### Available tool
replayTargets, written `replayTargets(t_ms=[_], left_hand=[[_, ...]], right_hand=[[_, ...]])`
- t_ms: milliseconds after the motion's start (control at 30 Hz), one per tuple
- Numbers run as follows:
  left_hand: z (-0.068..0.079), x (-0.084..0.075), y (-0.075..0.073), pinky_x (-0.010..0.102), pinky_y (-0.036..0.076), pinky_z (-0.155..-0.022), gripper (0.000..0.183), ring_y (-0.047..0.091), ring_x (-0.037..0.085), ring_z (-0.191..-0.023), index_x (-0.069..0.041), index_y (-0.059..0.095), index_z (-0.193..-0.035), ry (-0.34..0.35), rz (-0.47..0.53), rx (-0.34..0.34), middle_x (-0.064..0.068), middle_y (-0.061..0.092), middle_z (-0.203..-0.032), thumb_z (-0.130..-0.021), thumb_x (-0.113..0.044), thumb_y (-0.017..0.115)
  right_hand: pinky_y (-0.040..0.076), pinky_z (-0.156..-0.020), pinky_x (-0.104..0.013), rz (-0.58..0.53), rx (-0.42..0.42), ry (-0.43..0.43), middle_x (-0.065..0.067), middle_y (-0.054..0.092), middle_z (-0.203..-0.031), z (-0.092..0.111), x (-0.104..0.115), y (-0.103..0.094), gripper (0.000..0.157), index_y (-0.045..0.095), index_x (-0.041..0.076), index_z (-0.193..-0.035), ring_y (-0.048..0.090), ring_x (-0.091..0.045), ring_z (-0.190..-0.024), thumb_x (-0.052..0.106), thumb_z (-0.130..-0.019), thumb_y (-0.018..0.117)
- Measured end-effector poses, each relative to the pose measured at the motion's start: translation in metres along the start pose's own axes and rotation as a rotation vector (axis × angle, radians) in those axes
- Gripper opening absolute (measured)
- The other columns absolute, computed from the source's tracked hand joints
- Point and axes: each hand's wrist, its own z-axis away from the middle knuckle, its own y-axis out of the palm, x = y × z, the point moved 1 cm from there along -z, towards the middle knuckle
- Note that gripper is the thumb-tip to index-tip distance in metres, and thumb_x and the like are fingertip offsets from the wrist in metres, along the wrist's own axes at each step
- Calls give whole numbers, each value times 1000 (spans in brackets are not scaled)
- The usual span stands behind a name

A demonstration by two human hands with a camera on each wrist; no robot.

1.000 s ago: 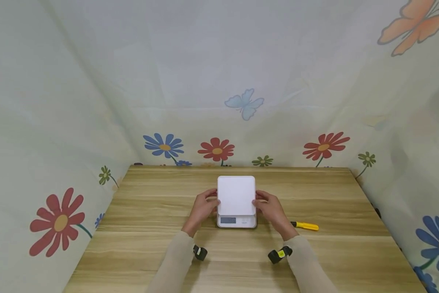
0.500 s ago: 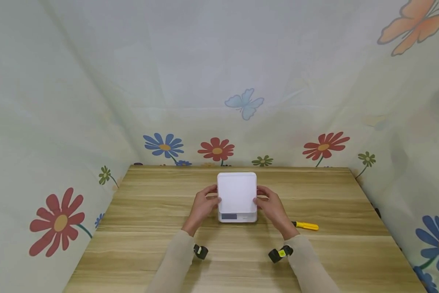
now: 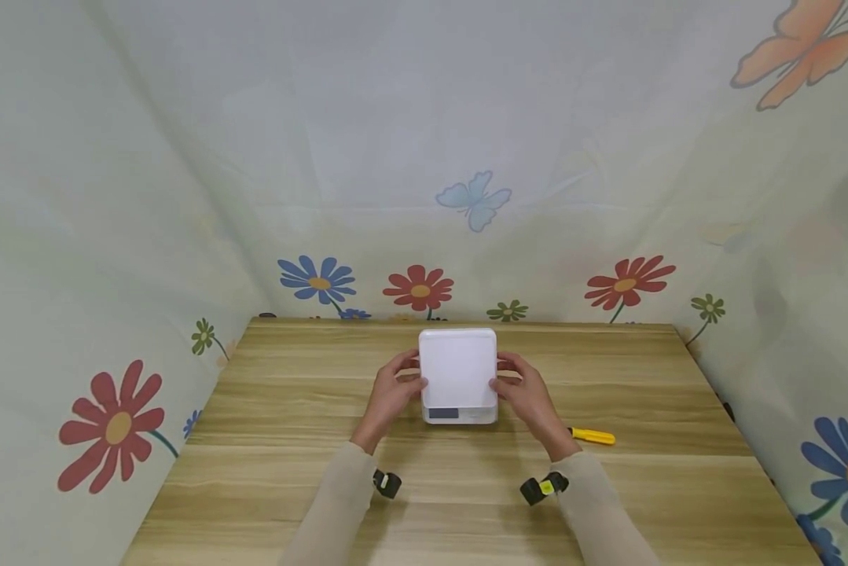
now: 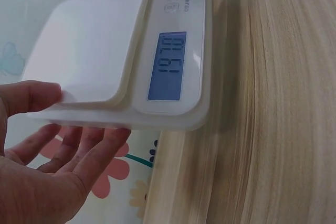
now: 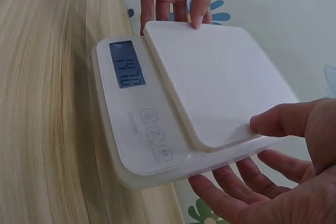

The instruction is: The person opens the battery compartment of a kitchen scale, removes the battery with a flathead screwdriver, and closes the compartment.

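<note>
A white digital kitchen scale [image 3: 457, 369] is held up between both hands, its far side tilted upward. Digits show on its display [image 4: 167, 66] in the left wrist view, and three buttons [image 5: 155, 134] sit beside the display in the right wrist view. My left hand [image 3: 390, 395] grips the left side, thumb on the white platform and fingers under the body. On the opposite side my right hand [image 3: 527, 395] holds it the same way, its thumb [image 5: 281, 120] on the platform's edge. The underside of the scale is hidden.
A yellow-handled tool [image 3: 593, 436] lies on the wooden table [image 3: 289, 464] to the right, its dark end partly behind the right forearm. Behind the table hangs a pale cloth [image 3: 367, 157] printed with flowers and butterflies.
The scale has risen and moved slightly away from the body, its far side tipping further up. Both hands have moved with it, keeping their grip. The yellow-handled tool has stayed put.
</note>
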Motion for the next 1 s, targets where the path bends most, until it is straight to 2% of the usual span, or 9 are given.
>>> replayTargets(t_ms=[200,300,600,867,1000], left_hand=[[0,-2,-1,53,63,-90,56,70,27,-105,-9,57,-143,8,21,-4,21,63,-127,-89,1,70],[-1,-3,-1,51,63,-88,56,70,26,-105,-11,58,-142,8,26,-7,20,63,-127,-89,1,71],[-1,-6,-2,55,62,-92,55,68,34,-113,-10,56,-142,41,32,-2,21,63,-129,-90,0,72],[-1,-7,-1,39,63,-89,55,66,37,-117,-7,56,-138,91,17,-1,22,64,-129,-87,3,74],[-2,-7,-1,37,61,-89,52,66,38,-116,-6,58,-136,121,14,8,22,64,-127,-87,2,75]], right_hand=[[58,-105,-47,-15,-10,-4,-19,55,-142,0,1,0,55,47,10,-149,60,-38,-128,5,-97,67],[56,-108,-49,-19,-17,-20,-18,55,-142,0,1,0,55,48,10,-148,60,-39,-129,3,-96,67],[55,-107,-51,-43,-48,-68,-18,56,-139,-1,3,2,55,51,8,-143,61,-39,-129,-2,-92,69],[57,-105,-49,-31,-62,-85,-21,55,-138,-1,3,1,54,49,5,-142,59,-42,-130,-2,-92,70],[56,-107,-51,-36,-59,-93,-21,55,-139,-2,2,-1,56,49,5,-142,59,-41,-130,-3,-92,70]])
